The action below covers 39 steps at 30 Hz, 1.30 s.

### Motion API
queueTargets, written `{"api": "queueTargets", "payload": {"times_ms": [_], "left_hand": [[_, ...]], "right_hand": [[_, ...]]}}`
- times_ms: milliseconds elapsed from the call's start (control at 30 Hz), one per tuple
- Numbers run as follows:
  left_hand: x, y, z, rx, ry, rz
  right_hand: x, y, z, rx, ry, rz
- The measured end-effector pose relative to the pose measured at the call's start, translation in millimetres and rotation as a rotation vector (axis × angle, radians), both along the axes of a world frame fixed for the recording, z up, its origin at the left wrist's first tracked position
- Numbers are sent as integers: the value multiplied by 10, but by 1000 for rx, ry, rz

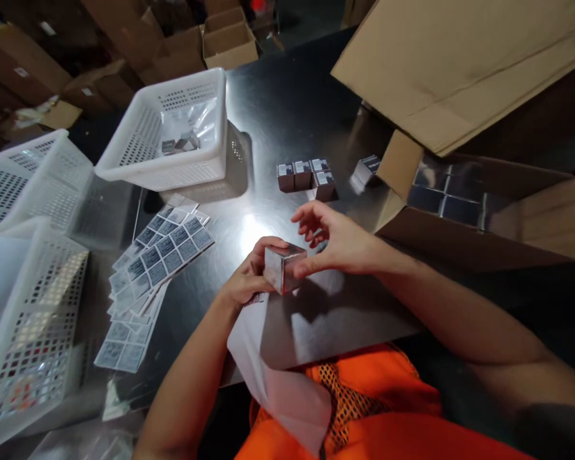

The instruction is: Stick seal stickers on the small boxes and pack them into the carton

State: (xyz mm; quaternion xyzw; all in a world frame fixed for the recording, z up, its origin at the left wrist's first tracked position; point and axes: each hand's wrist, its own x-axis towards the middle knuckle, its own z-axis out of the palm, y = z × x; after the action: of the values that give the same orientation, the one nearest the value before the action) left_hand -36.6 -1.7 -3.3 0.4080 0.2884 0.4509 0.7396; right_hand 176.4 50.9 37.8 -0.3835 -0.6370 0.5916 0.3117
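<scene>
Dark, glossy tabletop [278, 115] fills the middle of the view, with cardboard stacked dimly behind it. Just above its near edge both hands meet on one small silvery box [282, 268], held clear of the surface. The left hand [246, 278] wraps the box from the left and underneath, fingers closed on it. The right hand [338, 239] comes in from the right, thumb and forefinger pinched on the upper right corner, the other fingers spread loose above. The box is close to cube-shaped, so no long axis shows; one shiny face tilts toward the camera. Neither hand is nearer: both touch it.

A white backing strip [273, 377] hangs from under the left hand down over the table edge, onto an orange vest [364, 409].

Beyond the hands, well apart from them, four small boxes [305, 174] stand touching in a cluster, and a fifth [365, 170] lies tilted just beside an open carton [460, 204], which shows more shiny boxes packed inside; their number cannot be told.

Left of the hands a fanned pile of label sheets [158, 262] lies flat; several overlap, too many to count exactly. Three white baskets are in view: one [172, 166] at the far left of the table holding a few boxes and clear film, two more [33, 172] [33, 319] at the left edge.
</scene>
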Motion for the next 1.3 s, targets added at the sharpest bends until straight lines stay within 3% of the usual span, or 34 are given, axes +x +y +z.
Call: {"api": "queueTargets", "payload": {"times_ms": [67,133,233,300,367,500,567,600,633,667,800,900,967,1033,1100,1133,1200,1300], "left_hand": [[-36,-45,14,-23,24,-18],[-60,-97,21,-97,115,47],[-38,-143,39,-175,221,211],[11,-147,72,-165,245,234],[60,-132,113,-123,263,191],[95,-69,152,-48,318,173],[93,-46,140,-33,331,210],[94,-40,130,-31,333,221],[98,-39,118,-33,334,226],[105,-40,107,-35,335,227],[153,-65,84,-52,329,207],[194,-90,104,-108,308,206],[220,-104,128,-142,303,231],[245,-111,146,-159,315,267],[272,-112,149,-169,335,296],[287,-111,145,-174,345,307],[316,-110,125,-177,369,325],[346,-109,80,-145,420,333]], "right_hand": [[-9,17,-15,-50,46,206],[-38,8,-17,-62,116,360],[-37,-25,48,52,138,351],[71,-84,166,210,78,220],[311,-195,325,409,-14,-1],[1156,-440,557,723,-229,-673],[1626,-488,557,828,-355,-968],[1830,-491,529,825,-454,-1049],[1996,-485,487,783,-550,-1059],[2119,-476,437,714,-646,-980],[2194,-498,268,510,-820,-563],[2071,-629,187,541,-807,-534],[2084,-764,87,659,-789,-694],[2244,-901,-74,754,-784,-1080],[2538,-988,-267,687,-828,-1498],[2716,-1000,-358,597,-887,-1600],[3073,-956,-496,488,-965,-1611],[3475,-786,-571,399,-1063,-1454]]}}
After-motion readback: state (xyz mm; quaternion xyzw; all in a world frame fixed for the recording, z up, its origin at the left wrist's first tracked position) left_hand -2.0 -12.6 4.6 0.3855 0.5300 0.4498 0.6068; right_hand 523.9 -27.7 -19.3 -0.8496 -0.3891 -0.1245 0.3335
